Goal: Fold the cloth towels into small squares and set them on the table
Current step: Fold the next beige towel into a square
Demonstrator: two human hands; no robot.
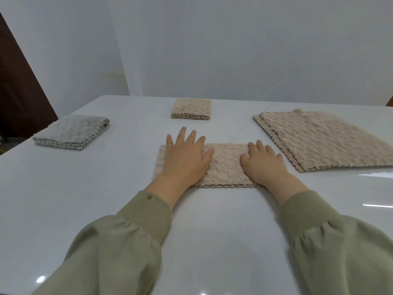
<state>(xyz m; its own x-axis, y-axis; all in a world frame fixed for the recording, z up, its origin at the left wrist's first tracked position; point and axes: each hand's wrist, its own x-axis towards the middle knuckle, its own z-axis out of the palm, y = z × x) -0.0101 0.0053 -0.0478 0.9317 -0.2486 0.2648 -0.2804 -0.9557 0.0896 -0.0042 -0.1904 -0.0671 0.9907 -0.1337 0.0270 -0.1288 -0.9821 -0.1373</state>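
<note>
A beige towel [225, 165], folded into a long strip, lies on the white table [85, 188] in front of me. My left hand [185, 156] presses flat on its left half with fingers spread. My right hand [263, 160] lies flat on its right end. A small folded beige square [191, 109] sits further back in the middle. A folded grey towel [72, 132] lies at the left. A stack of unfolded beige towels [323, 137] lies at the right.
A white wall stands behind the table's far edge. A dark brown panel [19, 86] is at the far left. The glossy table shows light reflections near the front and right.
</note>
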